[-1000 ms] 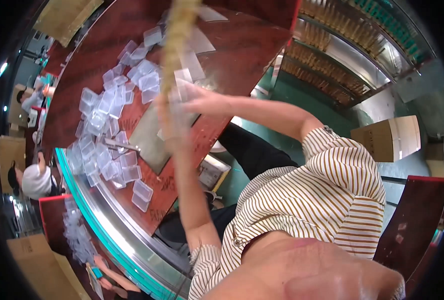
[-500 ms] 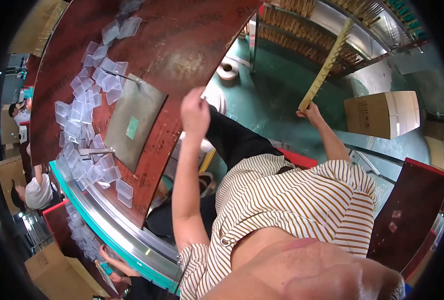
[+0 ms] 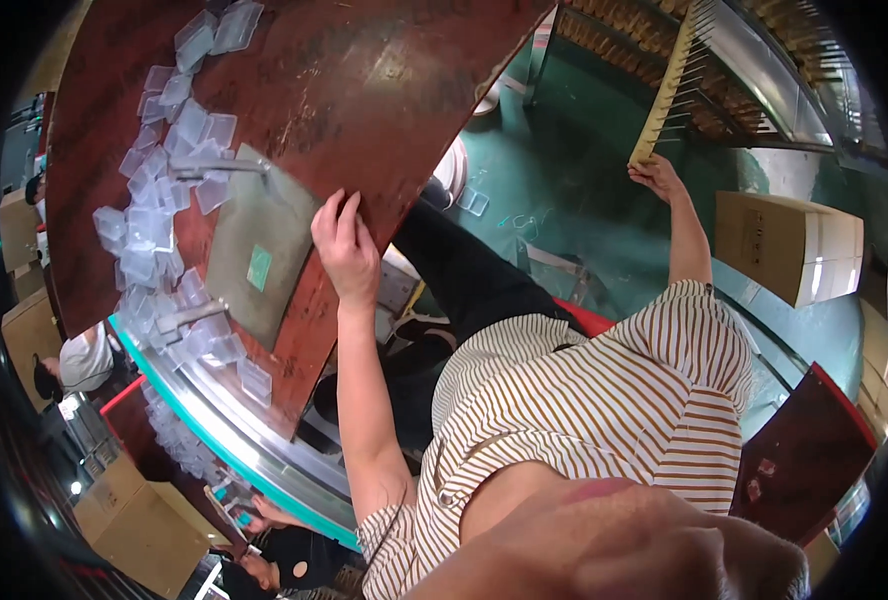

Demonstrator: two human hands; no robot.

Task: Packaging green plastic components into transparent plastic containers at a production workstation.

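My left hand (image 3: 346,248) is at the near edge of the reddish-brown table, fingers stretched out beside a grey mat (image 3: 254,220). It appears to hold nothing. My right hand (image 3: 658,180) reaches away to the right and is closed on the lower end of a long yellowish pin bar (image 3: 669,95). Thin spikes stick out along one side of this bar. A small green patch (image 3: 259,268) marks the mat. Metal clamp-like pieces lie at its corners, one at the far end (image 3: 219,166) and one at the near end (image 3: 192,316).
Clear plastic boxes (image 3: 149,225) lie heaped along the left of the table (image 3: 384,110). A metal rail with a teal edge (image 3: 214,430) curves below. Racks of similar bars (image 3: 624,40) stand at upper right, near a cardboard carton (image 3: 784,240). Co-workers (image 3: 89,360) are at left.
My left hand has lowered leftward to the mat's edge, and its fingers have opened out. My right hand has carried the bar up and rightward, closer to the racks. The view has shifted slightly.
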